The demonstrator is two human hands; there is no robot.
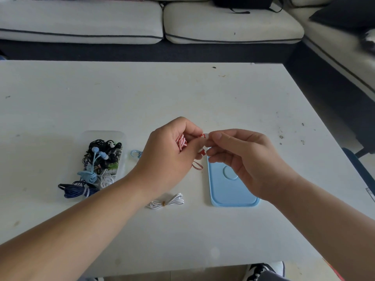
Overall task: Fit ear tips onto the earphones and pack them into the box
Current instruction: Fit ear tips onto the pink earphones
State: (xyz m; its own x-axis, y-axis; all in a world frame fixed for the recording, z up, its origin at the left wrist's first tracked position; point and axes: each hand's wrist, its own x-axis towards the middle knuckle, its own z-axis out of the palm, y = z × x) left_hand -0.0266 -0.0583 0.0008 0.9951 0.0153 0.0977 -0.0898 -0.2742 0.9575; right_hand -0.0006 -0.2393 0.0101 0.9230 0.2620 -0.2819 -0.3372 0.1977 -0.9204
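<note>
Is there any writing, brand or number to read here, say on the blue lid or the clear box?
No text can be read.
The blue lid bears only a raised circle.
The clear box shows no label.
The red and white earphones, held by the left hand and right hand, show no marking.

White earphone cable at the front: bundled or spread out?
Bundled: the white cable lies folded into loops on the table, cinched at its middle by a brown tie.

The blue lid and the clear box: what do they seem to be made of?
The blue lid looks like moulded matte plastic: rounded corners, a pressed circle. The clear box seems translucent plastic: the white table shows through its far end.
</note>
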